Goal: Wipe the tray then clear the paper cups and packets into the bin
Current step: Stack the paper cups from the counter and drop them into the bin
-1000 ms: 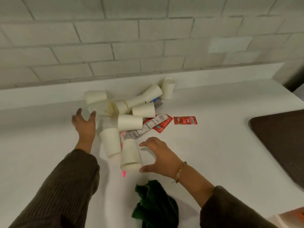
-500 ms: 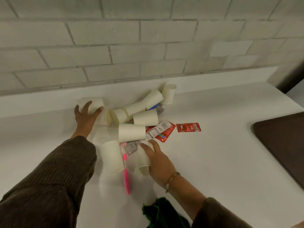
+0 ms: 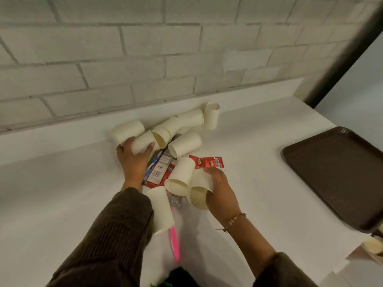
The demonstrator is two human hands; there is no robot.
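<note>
Several white paper cups (image 3: 184, 142) lie tumbled on the white counter (image 3: 62, 193) by the brick wall, mixed with red and silver packets (image 3: 209, 162). My left hand (image 3: 132, 162) grips one cup (image 3: 143, 141) at the left of the pile, its thumb over the cup's side. My right hand (image 3: 219, 191) curls round a cup (image 3: 200, 191) lying on its side at the pile's front, with another cup (image 3: 180, 177) leaning against it. One more cup (image 3: 160, 210) rests against my left sleeve. The brown tray (image 3: 339, 175) sits on the right.
A pink strip (image 3: 175, 243) lies on the counter between my arms. A green cloth (image 3: 178, 278) shows at the bottom edge. The counter's right edge drops off past the tray, near a dark door frame (image 3: 342, 50).
My left hand has pulled the far-left cups inward and closed on one. My right hand has taken hold of a front cup, and the pile is bunched tighter with the red packet drawn in.
</note>
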